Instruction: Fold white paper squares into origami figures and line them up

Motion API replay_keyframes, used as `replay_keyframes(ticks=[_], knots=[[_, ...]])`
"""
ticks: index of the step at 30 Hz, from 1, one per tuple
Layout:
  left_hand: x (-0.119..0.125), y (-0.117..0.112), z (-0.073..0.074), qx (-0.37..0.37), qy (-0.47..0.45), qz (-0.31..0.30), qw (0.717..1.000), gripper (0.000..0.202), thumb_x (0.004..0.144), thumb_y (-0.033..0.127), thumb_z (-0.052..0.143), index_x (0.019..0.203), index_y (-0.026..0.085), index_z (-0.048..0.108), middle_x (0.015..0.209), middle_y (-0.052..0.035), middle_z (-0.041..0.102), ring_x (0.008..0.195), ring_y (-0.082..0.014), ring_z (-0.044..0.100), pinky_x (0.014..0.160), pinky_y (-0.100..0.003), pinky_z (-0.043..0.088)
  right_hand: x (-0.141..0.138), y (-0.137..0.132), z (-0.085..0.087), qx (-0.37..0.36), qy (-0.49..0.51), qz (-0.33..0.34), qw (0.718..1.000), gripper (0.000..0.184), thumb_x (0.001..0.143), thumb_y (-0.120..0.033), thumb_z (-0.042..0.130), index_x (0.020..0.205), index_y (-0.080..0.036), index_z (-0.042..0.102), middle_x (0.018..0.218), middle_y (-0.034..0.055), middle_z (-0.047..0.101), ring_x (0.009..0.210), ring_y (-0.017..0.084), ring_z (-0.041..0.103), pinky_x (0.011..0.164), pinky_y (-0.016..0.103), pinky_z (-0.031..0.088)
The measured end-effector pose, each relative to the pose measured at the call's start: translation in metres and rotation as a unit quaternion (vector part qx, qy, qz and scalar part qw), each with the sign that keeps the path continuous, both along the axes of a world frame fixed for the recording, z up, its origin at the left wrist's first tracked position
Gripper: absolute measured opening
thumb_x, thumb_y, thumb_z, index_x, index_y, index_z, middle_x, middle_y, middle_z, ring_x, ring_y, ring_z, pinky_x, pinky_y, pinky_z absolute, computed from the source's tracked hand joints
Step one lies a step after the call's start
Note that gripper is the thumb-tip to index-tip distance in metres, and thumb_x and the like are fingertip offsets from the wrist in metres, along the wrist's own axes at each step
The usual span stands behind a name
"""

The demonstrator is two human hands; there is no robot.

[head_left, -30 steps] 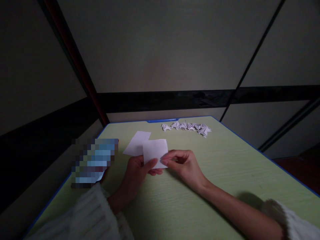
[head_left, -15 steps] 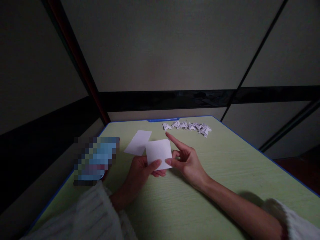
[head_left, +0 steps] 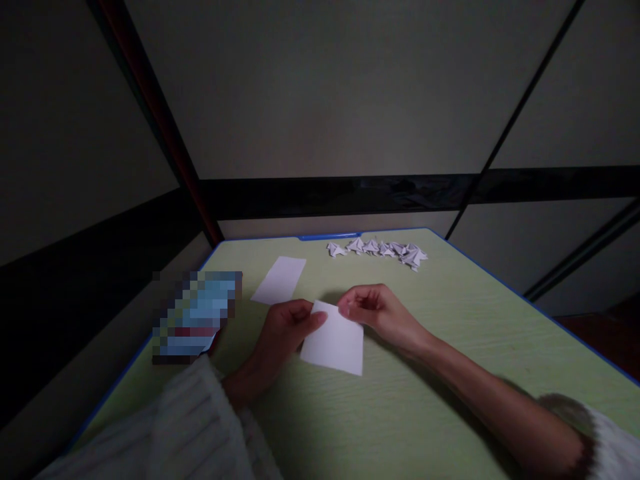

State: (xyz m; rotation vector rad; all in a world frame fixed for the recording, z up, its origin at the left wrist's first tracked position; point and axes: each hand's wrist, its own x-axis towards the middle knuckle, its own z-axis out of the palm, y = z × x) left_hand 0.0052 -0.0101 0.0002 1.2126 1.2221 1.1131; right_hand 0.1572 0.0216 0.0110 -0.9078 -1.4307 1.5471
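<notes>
A small, nearly square sheet of white paper is held between my two hands, over the middle of the table. My left hand pinches its upper left edge, thumb on top and the other fingers behind. At the upper right corner, the thumb and curled fingers of my right hand close on the paper. The sheet hangs toward me, its lower edge slightly tilted. Another white sheet lies flat on the table beyond my left hand.
Several folded white paper figures stand in a row near the far edge of the light green table, crowded together at the right end. A pixelated device with a screen lies on the left. Dark-banded panels rise behind the table.
The paper has swung down toward me, from above my thumbs to below them. My right index finger, stretched out before, is now curled in, and that hand grips the sheet's upper right corner.
</notes>
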Motion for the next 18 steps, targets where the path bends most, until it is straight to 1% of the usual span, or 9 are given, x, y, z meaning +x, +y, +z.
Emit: replay_keyframes(ticks=[3, 6, 9, 12, 15, 18], knots=[[0.0, 0.003, -0.002, 0.043, 0.034, -0.008, 0.998, 0.015, 0.06, 0.025, 0.058, 0.053, 0.012, 0.054, 0.046, 0.0046, 0.049, 0.044, -0.0064, 0.041, 0.043, -0.017, 0.03, 0.005, 0.002, 0.0, 0.029, -0.088, 0.087, 0.992, 0.01, 0.065, -0.018, 0.057, 0.061, -0.009, 0.055, 0.052, -0.0022, 0.049, 0.046, 0.005, 0.039, 0.044, 0.018, 0.028], [0.001, 0.002, -0.006, 0.073, 0.109, -0.044, 0.99, 0.016, 0.064, 0.023, 0.052, 0.053, 0.013, 0.053, 0.045, 0.0059, 0.043, 0.044, -0.0061, 0.037, 0.042, -0.017, 0.026, 0.006, -0.002, -0.003, 0.084, -0.157, 0.136, 0.975, 0.009, 0.068, -0.016, 0.051, 0.061, -0.01, 0.052, 0.052, -0.003, 0.045, 0.047, 0.005, 0.037, 0.044, 0.017, 0.027], [0.002, -0.002, -0.008, 0.103, 0.185, -0.054, 0.976, 0.018, 0.067, 0.023, 0.048, 0.052, 0.013, 0.052, 0.045, 0.006, 0.04, 0.044, -0.0065, 0.035, 0.041, -0.018, 0.025, 0.004, -0.008, -0.005, 0.165, -0.232, 0.132, 0.95, 0.01, 0.069, -0.012, 0.045, 0.061, -0.011, 0.051, 0.052, -0.0032, 0.043, 0.048, 0.006, 0.035, 0.044, 0.017, 0.026], [0.002, -0.004, -0.006, 0.131, 0.224, -0.027, 0.965, 0.02, 0.068, 0.022, 0.048, 0.05, 0.013, 0.051, 0.045, 0.0055, 0.041, 0.045, -0.0069, 0.037, 0.043, -0.018, 0.026, 0.003, -0.009, -0.004, 0.232, -0.286, 0.108, 0.923, 0.011, 0.067, -0.008, 0.042, 0.062, -0.012, 0.051, 0.053, -0.0025, 0.045, 0.049, 0.006, 0.037, 0.045, 0.017, 0.027], [0.0, -0.002, -0.004, 0.137, 0.233, 0.021, 0.963, 0.02, 0.067, 0.022, 0.049, 0.05, 0.013, 0.051, 0.045, 0.005, 0.043, 0.045, -0.0073, 0.038, 0.043, -0.018, 0.027, 0.007, -0.003, -0.003, 0.26, -0.316, 0.094, 0.907, 0.013, 0.065, -0.006, 0.041, 0.062, -0.012, 0.052, 0.054, -0.0017, 0.048, 0.049, 0.006, 0.039, 0.046, 0.018, 0.028], [-0.003, 0.001, -0.005, 0.138, 0.224, 0.063, 0.963, 0.018, 0.066, 0.023, 0.05, 0.05, 0.013, 0.052, 0.045, 0.0046, 0.046, 0.045, -0.0079, 0.04, 0.043, -0.018, 0.029, 0.012, 0.004, -0.002, 0.263, -0.339, 0.08, 0.9, 0.014, 0.065, -0.005, 0.04, 0.062, -0.012, 0.052, 0.053, -0.0013, 0.048, 0.048, 0.006, 0.039, 0.046, 0.019, 0.028]])
